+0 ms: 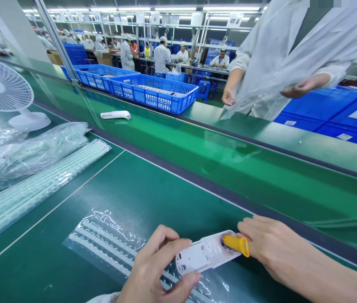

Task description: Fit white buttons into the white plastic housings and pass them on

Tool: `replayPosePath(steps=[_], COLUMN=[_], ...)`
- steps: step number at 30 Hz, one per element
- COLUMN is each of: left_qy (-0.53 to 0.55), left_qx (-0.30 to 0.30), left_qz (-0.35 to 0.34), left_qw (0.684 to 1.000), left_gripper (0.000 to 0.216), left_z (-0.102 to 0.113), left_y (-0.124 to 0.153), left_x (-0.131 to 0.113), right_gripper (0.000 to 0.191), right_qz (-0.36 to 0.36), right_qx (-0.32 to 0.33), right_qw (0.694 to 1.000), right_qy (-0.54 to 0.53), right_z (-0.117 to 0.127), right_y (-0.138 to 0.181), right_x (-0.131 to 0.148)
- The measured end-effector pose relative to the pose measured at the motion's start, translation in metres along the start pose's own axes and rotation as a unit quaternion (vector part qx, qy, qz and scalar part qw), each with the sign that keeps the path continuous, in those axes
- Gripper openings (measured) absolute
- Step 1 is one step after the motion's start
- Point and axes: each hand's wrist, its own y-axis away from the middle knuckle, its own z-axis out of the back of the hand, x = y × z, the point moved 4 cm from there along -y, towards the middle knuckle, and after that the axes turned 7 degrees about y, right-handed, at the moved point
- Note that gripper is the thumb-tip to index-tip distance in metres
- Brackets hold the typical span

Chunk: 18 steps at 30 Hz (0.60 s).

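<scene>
A long white plastic housing (202, 254) with a rounded end is held tilted above the green bench. My left hand (161, 269) pinches its left end between thumb and fingers. At the other end, my right hand (267, 242) has its fingers closed against the housing's edge. A yellow finger cot (237, 244) on that hand points into the round recess there. What lies inside the recess is mostly hidden. Beneath my hands lies a clear sheet (102, 242) with rows of white strips, partly covered by my left hand.
Beyond the bench runs a green conveyor belt (229, 153) carrying another white plastic part (115, 115). Blue crates (166, 99) stand along its far side. Bagged strips (46, 174) and a white fan (0, 84) are at left. A co-worker (270, 63) handles clear film opposite.
</scene>
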Motion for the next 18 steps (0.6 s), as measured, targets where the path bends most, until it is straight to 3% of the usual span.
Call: replayPosePath(steps=[11,18], left_qy=[0.004,-0.004], left_qx=[0.016,0.001], left_qz=[0.011,-0.024], left_qw=[1.0,1.0], left_gripper=[0.023,0.021], left_z=[-0.002,-0.003], left_y=[0.003,0.002], left_x=[0.004,-0.002], right_gripper=[0.034,0.023], right_qz=[0.022,-0.007], right_qx=[-0.01,0.057], right_qw=[0.999,0.993], right_qy=[-0.025,-0.102], right_z=[0.01,0.009], right_y=[-0.005,-0.015], right_x=[0.001,0.003])
